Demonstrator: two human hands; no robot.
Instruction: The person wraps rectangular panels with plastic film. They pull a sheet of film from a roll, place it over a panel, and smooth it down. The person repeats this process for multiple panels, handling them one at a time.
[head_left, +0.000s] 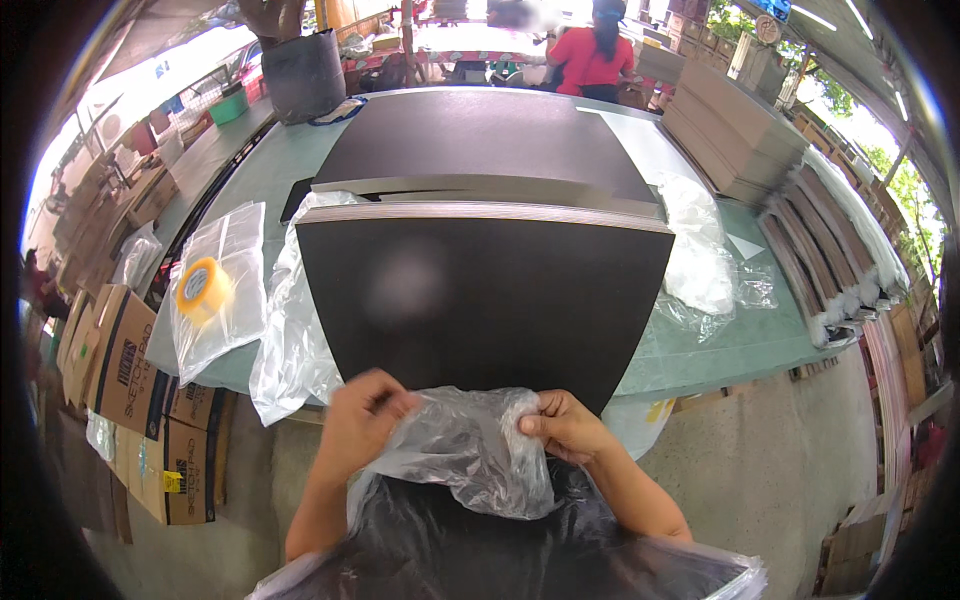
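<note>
Between my two hands stretches a crumpled clear plastic bag (465, 445), held low in front of me. My left hand (365, 418) is closed, its fingertips at the bag's left edge and slightly blurred. My right hand (570, 427) pinches the right edge between thumb and fingers. Just beyond the bag, a thick stack of black boards (480, 300) stands tilted against the table edge, its pale layered edges at the top. Below my hands, a dark flat panel (460, 560) lies across my lap, covered in clear plastic.
On the green table (690, 350) lie more black boards (470, 140), loose plastic (695, 250) and a tape roll (202, 290) on flat clear bags. Stacked boards (735, 130) line the right. Cartons (130, 360) stand at left. A person in red (590, 60) is at the back.
</note>
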